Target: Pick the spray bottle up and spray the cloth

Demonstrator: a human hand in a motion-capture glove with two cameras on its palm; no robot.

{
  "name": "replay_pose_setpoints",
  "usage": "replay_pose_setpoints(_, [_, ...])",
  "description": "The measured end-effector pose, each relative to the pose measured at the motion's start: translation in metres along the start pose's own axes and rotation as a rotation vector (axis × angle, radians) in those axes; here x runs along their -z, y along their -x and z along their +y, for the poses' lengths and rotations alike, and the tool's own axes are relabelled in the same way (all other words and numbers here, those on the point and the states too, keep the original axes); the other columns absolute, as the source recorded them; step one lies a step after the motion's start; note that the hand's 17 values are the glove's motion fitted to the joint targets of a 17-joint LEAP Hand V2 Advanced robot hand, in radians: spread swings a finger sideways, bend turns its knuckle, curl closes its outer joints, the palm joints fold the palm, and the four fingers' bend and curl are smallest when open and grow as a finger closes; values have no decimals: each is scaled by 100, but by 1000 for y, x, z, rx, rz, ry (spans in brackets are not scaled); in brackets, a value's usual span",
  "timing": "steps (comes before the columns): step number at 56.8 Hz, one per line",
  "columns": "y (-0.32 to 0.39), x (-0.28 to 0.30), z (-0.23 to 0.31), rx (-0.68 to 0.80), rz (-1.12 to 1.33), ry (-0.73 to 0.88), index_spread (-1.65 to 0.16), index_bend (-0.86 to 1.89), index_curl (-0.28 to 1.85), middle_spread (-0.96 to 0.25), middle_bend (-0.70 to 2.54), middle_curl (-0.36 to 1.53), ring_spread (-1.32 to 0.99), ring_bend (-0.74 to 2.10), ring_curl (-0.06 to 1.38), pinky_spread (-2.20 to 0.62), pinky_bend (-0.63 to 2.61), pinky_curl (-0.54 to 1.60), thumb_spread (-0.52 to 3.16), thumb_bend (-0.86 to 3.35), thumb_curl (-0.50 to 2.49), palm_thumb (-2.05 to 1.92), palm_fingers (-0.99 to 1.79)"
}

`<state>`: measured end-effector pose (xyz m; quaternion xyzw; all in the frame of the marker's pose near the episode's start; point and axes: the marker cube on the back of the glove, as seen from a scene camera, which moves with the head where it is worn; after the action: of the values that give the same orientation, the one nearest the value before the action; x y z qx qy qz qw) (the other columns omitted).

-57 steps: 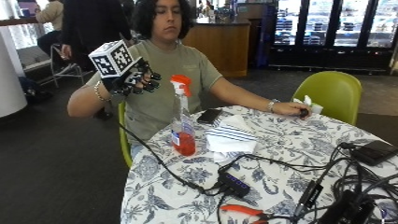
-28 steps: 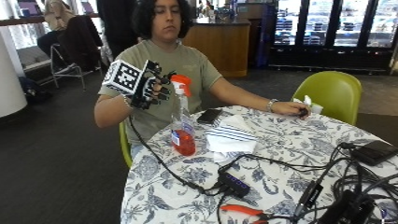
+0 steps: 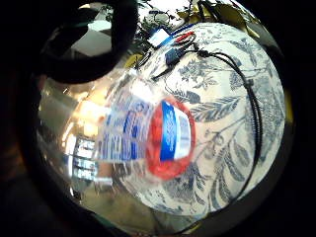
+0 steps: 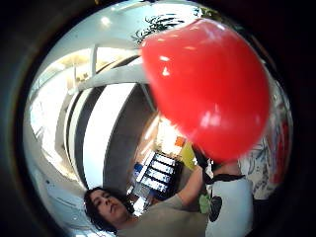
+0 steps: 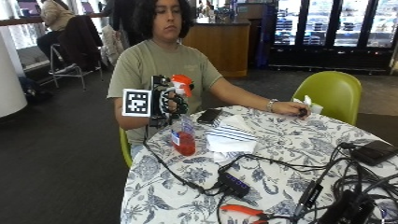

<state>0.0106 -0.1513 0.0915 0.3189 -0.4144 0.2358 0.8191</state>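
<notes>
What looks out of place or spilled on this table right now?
Nothing spilled. The bottle stands upright by the cloth, right hand at its red head. Only the cables sprawl untidily.

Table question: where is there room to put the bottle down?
Bare tablecloth lies between the striped cloth and the person's bare hand, and at the near edge left of the black hub. The right side is crowded with cables.
</notes>
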Motion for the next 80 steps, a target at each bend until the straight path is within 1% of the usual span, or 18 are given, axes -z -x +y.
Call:
replay_pose_setpoints(8, [-5,-8,-20,20,26,-121,-20,12,21,3,29,37,-6,54,34,10,26,33,83,-1,39,86,54])
replay_pose_setpoints(11, [-5,-10,-29,-11,31,-169,-19,11,21,2,29,37,-7,54,34,10,26,34,82,-2,39,87,54])
replay_pose_setpoints(15, [-6,-15,-38,-55,25,-157,-19,11,21,1,28,37,-8,55,34,7,27,34,81,-3,39,87,59])
replay_pose_setpoints(24, [-23,-23,-60,38,47,-160,-19,11,21,0,26,37,-10,56,35,5,27,35,80,-3,39,87,62])
replay_pose_setpoints(30, [-26,-28,-72,-68,23,-119,-19,11,21,0,24,37,-10,56,35,4,27,35,80,-3,40,87,65])
replay_pose_setpoints(34, [-27,-31,-73,-14,25,-95,-20,10,21,1,23,37,-10,57,35,4,28,36,80,-3,39,86,70])
replay_pose_setpoints(38, [-20,-32,-80,-63,27,-94,-20,11,21,1,21,37,-11,57,36,4,30,36,80,-3,39,86,73])
replay_pose_setpoints(40, [-18,-32,-81,-47,26,-81,-19,11,22,1,20,37,-10,57,36,4,30,37,81,-3,39,85,74])
replay_pose_setpoints(46, [-8,-32,-82,-44,-18,-75,-22,24,27,-1,21,37,-12,52,34,1,22,34,82,0,42,91,97])
replay_pose_setpoints(49, [-4,-32,-81,-16,-16,-66,-24,19,29,-7,28,40,-13,53,35,-6,28,35,80,0,44,95,125])
replay_pose_setpoints(50, [-3,-31,-80,-8,-8,-56,-24,19,29,-6,27,40,-13,53,35,-6,26,35,81,0,44,96,118])
replay_pose_setpoints(51, [-1,-30,-79,-6,1,-39,-24,18,30,-9,31,42,-14,53,36,-10,32,37,77,0,46,98,131])
replay_pose_setpoints(55, [9,-27,-67,12,4,63,-24,22,35,-12,41,47,-15,56,40,-17,37,40,69,-2,50,99,143])
replay_pose_setpoints(62, [41,-14,-51,77,-54,211,-25,29,41,-16,48,51,-17,60,43,-22,41,42,59,-2,55,100,140])
replay_pose_setpoints(66, [72,-2,-43,95,-64,348,-25,32,44,-17,51,52,-17,61,44,-24,43,43,55,-2,58,100,139])
replay_pose_setpoints(70, [104,3,-37,110,-6,490,-25,33,46,-17,52,53,-17,63,45,-24,44,44,53,-2,61,100,137])
replay_pose_setpoints(75, [129,-7,-36,79,120,623,-25,34,49,-18,54,54,-18,64,46,-25,46,44,51,-2,64,101,136])
replay_pose_setpoints(80, [139,-29,-48,-26,274,794,-25,34,50,-18,55,55,-18,64,47,-25,47,44,50,-2,66,101,135])
